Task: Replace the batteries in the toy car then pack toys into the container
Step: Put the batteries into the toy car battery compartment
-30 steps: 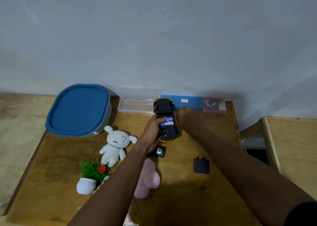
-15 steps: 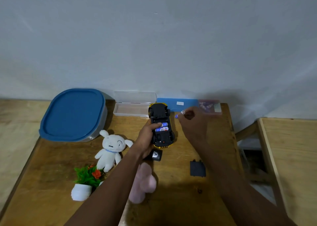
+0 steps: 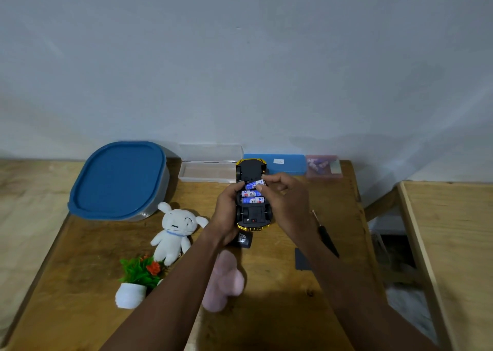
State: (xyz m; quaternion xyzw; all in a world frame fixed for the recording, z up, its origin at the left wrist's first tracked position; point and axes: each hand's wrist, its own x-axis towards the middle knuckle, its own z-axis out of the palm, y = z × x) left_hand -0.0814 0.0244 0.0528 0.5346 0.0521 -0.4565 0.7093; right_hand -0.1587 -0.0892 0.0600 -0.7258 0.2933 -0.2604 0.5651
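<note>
container (image 3: 117, 180) left of toy car (image 3: 252, 169), plush rabbit (image 3: 177, 230) before container

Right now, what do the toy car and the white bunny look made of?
Toy car: hard plastic by the look, with a matte black moulded underside and a glossy yellow, possibly metallic-coated, body edge. White bunny: soft plush fabric, with a fuzzy surface and rounded stuffed limbs.

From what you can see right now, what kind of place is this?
Probably a room at home, though I cannot be sure. A wooden table stands against a bare wall, and on it are a plush toy, a toy car and a container with a blue lid.
</note>
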